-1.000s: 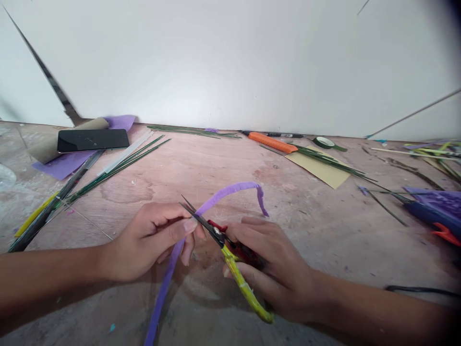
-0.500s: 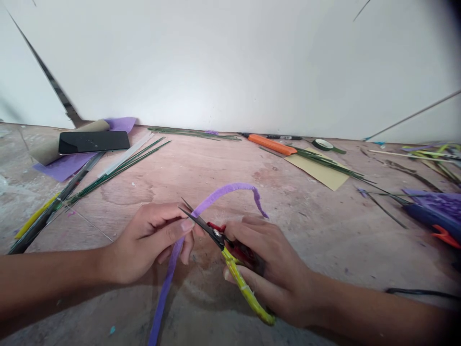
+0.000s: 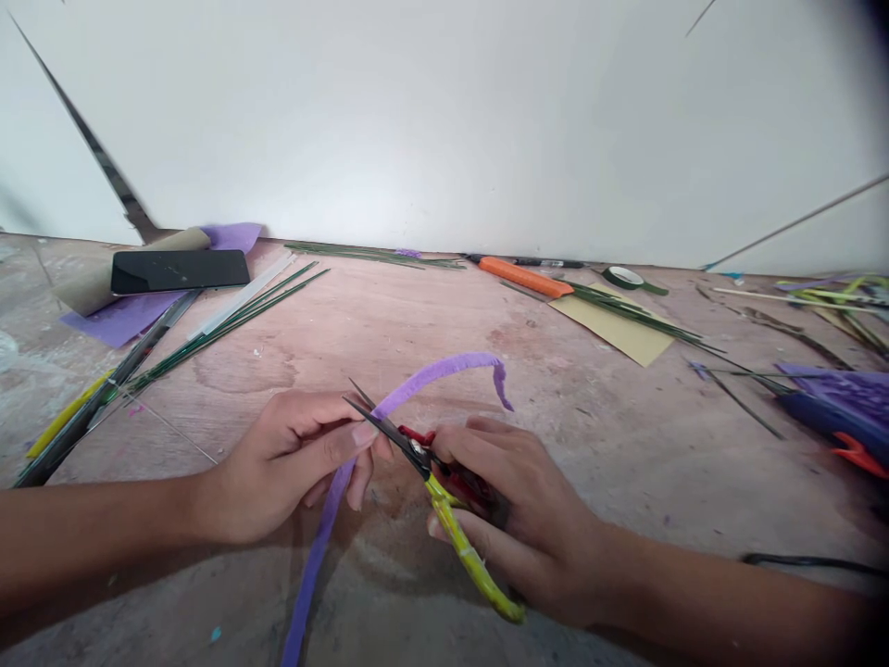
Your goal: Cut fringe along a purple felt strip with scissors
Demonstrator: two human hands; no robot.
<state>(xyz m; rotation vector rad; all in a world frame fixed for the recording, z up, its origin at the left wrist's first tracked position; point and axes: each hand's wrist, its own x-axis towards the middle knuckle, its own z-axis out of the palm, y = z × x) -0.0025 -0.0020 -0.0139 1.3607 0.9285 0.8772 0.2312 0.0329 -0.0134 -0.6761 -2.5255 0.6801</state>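
Between the thumb and fingers of my left hand (image 3: 295,459) is pinched a long purple strip of crepe paper (image 3: 444,371). One end arches up and right past the fingertips, its edge finely fringed or crinkled; the other end hangs down out of the frame. My right hand (image 3: 514,505) is wrapped round the handles of a pair of scissors (image 3: 417,454), one loop wound in yellow, the other red. The dark blades are slightly apart and lie across the strip's edge, right at my left fingertips. Part of the red loop is hidden by my right fingers.
A phone (image 3: 181,271) lies on a paper roll at the left, near green wires (image 3: 236,320). Behind are an orange cutter (image 3: 524,276), yellowish paper (image 3: 618,329) and green tape (image 3: 629,277). A blue glue gun (image 3: 826,414) lies at the right. A white board stands at the back.
The scissor handles have closed slightly and moved a little to the left. The free end of the purple strip has shifted slightly up and left. My left hand keeps its pinch.
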